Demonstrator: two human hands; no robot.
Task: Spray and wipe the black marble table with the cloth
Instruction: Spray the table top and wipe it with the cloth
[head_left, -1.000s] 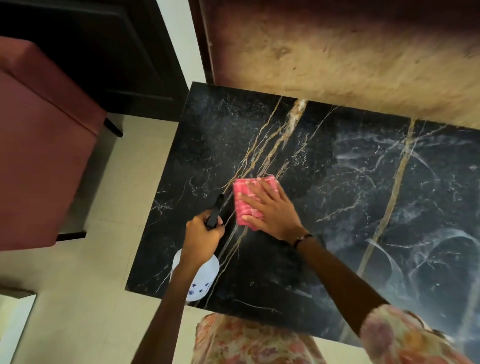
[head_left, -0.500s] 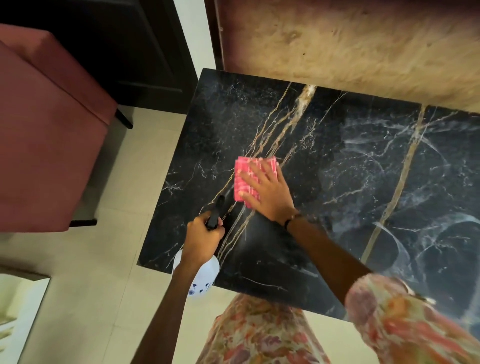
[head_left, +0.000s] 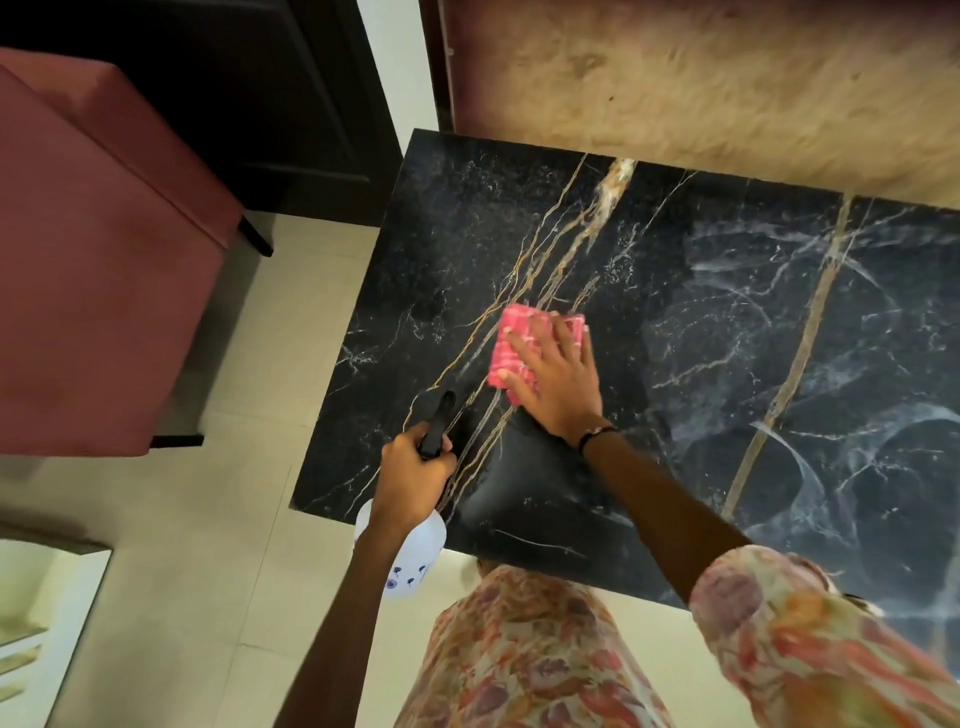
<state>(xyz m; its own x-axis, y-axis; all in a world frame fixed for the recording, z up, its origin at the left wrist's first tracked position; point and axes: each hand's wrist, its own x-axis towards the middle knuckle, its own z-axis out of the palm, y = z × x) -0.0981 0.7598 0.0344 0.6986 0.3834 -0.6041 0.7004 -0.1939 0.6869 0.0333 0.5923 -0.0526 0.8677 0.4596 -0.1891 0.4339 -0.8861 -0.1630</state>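
Table (head_left: 701, 322), black marble, fills the centre. Right hand (head_left: 558, 387) lies flat, fingers spread, pressing the pink cloth (head_left: 511, 343) onto the table's left half. Left hand (head_left: 413, 480) is wrapped tight around the spray bottle (head_left: 415, 564) at the table's near-left corner.

One view only, from the camera on your head. It looks steeply down and forward, close above the table (head_left: 675, 312), which fills the frame from centre toward 3 o'clock. Your hands show near the centre, your arms entering from 6 o'clock. Floor (head_left: 208, 545) lies at 7 o'clock, a red seat (head_left: 93, 260) at 9 o'clock. The wide lens bends the edges.
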